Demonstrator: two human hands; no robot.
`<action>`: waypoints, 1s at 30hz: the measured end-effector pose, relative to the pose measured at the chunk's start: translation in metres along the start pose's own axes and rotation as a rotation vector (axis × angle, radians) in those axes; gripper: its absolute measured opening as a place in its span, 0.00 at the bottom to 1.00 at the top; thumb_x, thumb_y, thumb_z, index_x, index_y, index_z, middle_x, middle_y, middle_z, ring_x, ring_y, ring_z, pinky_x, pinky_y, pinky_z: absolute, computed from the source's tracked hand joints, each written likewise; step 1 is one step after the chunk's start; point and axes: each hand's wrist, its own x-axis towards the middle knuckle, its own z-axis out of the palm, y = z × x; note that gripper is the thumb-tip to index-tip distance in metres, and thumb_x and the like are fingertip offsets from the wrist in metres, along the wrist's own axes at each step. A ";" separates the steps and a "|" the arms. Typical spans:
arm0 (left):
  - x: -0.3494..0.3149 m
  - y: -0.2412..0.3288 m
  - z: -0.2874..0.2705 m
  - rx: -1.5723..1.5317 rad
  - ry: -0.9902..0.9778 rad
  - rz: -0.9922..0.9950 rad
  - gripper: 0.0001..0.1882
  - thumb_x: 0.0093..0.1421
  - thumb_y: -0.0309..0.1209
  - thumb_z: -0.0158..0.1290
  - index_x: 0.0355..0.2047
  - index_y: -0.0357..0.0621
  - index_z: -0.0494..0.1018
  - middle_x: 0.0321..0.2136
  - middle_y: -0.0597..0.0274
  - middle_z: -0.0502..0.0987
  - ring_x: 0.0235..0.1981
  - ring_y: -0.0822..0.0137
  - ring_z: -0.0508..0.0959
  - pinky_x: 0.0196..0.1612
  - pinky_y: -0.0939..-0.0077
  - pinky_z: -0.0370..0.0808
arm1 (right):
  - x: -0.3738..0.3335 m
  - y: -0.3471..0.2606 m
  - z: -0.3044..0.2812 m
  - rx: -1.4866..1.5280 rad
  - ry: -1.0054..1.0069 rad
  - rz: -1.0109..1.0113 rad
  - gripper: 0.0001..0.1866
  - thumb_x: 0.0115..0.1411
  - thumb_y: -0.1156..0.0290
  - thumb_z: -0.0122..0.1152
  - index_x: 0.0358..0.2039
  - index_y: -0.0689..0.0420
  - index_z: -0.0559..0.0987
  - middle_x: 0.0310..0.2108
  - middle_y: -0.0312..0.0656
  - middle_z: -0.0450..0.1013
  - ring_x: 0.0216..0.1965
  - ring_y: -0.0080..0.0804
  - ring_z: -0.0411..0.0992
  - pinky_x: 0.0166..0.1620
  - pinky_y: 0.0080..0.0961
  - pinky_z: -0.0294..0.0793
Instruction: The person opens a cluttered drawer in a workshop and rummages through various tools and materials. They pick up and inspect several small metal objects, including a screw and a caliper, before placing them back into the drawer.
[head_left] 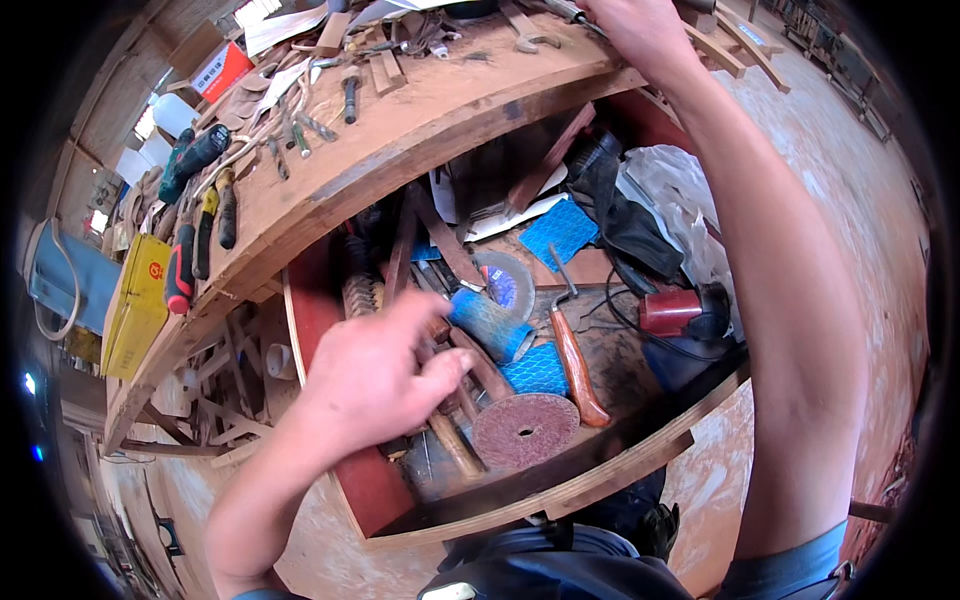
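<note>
**Left hand among the tools in the under-bench shelf**

Nearest, a round reddish abrasive disc [524, 430] lies flat at the shelf's front edge. Just behind it the left hand [375, 375] reaches down, fingers curled around wooden tool handles [455, 440]. Beside it lie a wooden-handled hammer [572, 350] and blue mesh sanding sheets [537, 368]. Farthest, the right hand [640, 30] rests up on the cluttered plank benchtop [420, 125]; its grip cannot be made out.
</note>
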 end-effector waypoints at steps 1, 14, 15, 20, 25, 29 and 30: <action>0.003 -0.001 0.000 -0.172 0.031 -0.015 0.19 0.63 0.39 0.56 0.49 0.39 0.73 0.35 0.47 0.82 0.36 0.54 0.84 0.39 0.59 0.79 | 0.003 -0.001 -0.013 -0.019 0.025 -0.027 0.16 0.66 0.63 0.58 0.42 0.64 0.83 0.31 0.42 0.80 0.34 0.27 0.76 0.41 0.28 0.75; 0.012 -0.034 0.011 -1.104 0.071 -0.299 0.11 0.72 0.37 0.51 0.42 0.43 0.75 0.30 0.62 0.81 0.27 0.72 0.79 0.31 0.78 0.76 | 0.001 0.000 -0.007 -0.007 0.028 -0.067 0.16 0.66 0.63 0.58 0.41 0.65 0.82 0.31 0.42 0.80 0.33 0.28 0.76 0.40 0.30 0.76; 0.014 -0.032 0.011 -1.116 0.103 -0.315 0.11 0.72 0.37 0.51 0.43 0.43 0.74 0.31 0.61 0.82 0.29 0.71 0.81 0.33 0.77 0.78 | 0.001 -0.001 -0.006 -0.015 0.018 -0.072 0.16 0.66 0.63 0.58 0.40 0.65 0.82 0.30 0.42 0.80 0.33 0.28 0.76 0.40 0.30 0.76; 0.022 -0.033 0.010 -1.042 0.123 -0.314 0.10 0.72 0.36 0.50 0.44 0.43 0.72 0.35 0.58 0.83 0.32 0.69 0.83 0.35 0.76 0.81 | 0.003 0.004 0.002 0.129 -0.012 -0.011 0.14 0.66 0.64 0.58 0.37 0.64 0.82 0.28 0.39 0.79 0.31 0.25 0.75 0.37 0.27 0.76; 0.032 -0.037 0.013 -1.092 0.107 -0.253 0.08 0.70 0.34 0.54 0.41 0.43 0.73 0.33 0.60 0.81 0.31 0.70 0.83 0.33 0.77 0.83 | -0.001 -0.004 -0.013 0.065 0.007 -0.073 0.15 0.66 0.64 0.58 0.37 0.64 0.82 0.29 0.39 0.79 0.31 0.25 0.75 0.37 0.26 0.76; 0.033 -0.039 0.016 -1.078 0.162 -0.234 0.08 0.68 0.33 0.57 0.38 0.43 0.74 0.30 0.63 0.79 0.31 0.70 0.83 0.31 0.77 0.84 | 0.003 0.002 -0.009 0.039 0.009 -0.046 0.15 0.65 0.64 0.58 0.40 0.65 0.83 0.30 0.41 0.80 0.33 0.26 0.77 0.39 0.27 0.77; 0.033 -0.039 0.015 -1.074 0.164 -0.246 0.07 0.68 0.33 0.57 0.38 0.43 0.74 0.30 0.65 0.79 0.30 0.72 0.82 0.31 0.79 0.82 | 0.001 0.001 -0.006 0.040 0.011 -0.053 0.16 0.65 0.64 0.58 0.40 0.65 0.83 0.31 0.42 0.81 0.33 0.27 0.77 0.39 0.28 0.77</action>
